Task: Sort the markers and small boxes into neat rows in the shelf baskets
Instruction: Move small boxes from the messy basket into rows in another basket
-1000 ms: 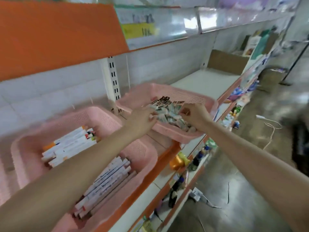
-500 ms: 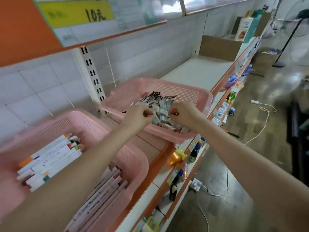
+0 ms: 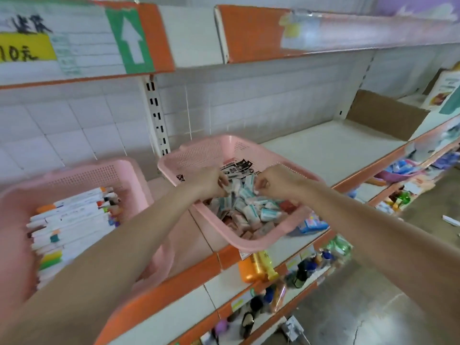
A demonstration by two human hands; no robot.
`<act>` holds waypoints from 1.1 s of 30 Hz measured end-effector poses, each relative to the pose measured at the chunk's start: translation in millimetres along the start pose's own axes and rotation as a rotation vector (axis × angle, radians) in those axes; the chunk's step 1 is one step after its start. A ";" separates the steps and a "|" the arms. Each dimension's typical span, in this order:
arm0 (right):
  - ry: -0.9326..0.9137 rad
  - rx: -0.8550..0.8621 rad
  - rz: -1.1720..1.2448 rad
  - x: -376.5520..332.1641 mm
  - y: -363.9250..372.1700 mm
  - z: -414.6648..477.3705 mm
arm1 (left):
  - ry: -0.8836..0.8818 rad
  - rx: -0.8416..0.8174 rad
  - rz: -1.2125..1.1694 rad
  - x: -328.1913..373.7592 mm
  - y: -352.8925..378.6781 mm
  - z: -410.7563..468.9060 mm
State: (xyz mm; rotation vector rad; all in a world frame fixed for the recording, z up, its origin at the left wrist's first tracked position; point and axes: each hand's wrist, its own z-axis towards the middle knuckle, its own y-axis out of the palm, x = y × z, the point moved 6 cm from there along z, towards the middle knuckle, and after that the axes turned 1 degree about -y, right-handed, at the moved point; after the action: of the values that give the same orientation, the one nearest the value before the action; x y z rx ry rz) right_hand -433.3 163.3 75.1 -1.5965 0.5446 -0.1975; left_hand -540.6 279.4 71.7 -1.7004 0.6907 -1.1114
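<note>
Two pink baskets stand on the orange-edged shelf. The right basket (image 3: 251, 241) holds a loose heap of small boxes (image 3: 251, 210), white-teal and reddish, with a few black-and-white ones (image 3: 237, 168) at the back. Both my hands are inside it, above the heap. My left hand (image 3: 207, 181) has its fingers curled round small boxes. My right hand (image 3: 278, 181) pinches a small box at its fingertips. The left basket (image 3: 82, 170) holds white markers (image 3: 72, 220) with coloured caps lying in rows; my left forearm covers its near part.
A white shelf board (image 3: 331, 145) stretches to the right of the baskets, ending at a brown cardboard box (image 3: 383, 115). Lower shelves carry bottles, including an orange one (image 3: 256, 267). A tiled back wall and an upper shelf with price signs (image 3: 27, 49) are above.
The camera has swung right and closer, bringing the small-box basket to the centre. Both hands stay in the heap, fingers working the boxes, slightly nearer the basket's back.
</note>
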 end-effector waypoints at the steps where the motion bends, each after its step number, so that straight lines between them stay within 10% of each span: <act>1: -0.024 -0.027 -0.018 1.5 -0.9 2.5 | -0.019 0.002 0.013 1.7 2.4 -0.2; 24: -0.184 -0.205 0.174 -3.0 30.1 34.6 | -0.118 -0.077 0.224 -2.1 20.4 4.1; 33: -0.176 -0.227 0.158 -3.3 34.5 39.3 | -0.065 0.036 -0.092 -10.6 17.5 8.7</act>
State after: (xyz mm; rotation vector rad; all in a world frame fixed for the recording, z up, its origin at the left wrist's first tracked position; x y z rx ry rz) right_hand -426.5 199.4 37.7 -1.7608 0.5680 0.1270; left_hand -536.5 285.0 50.6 -1.7443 0.5532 -1.1209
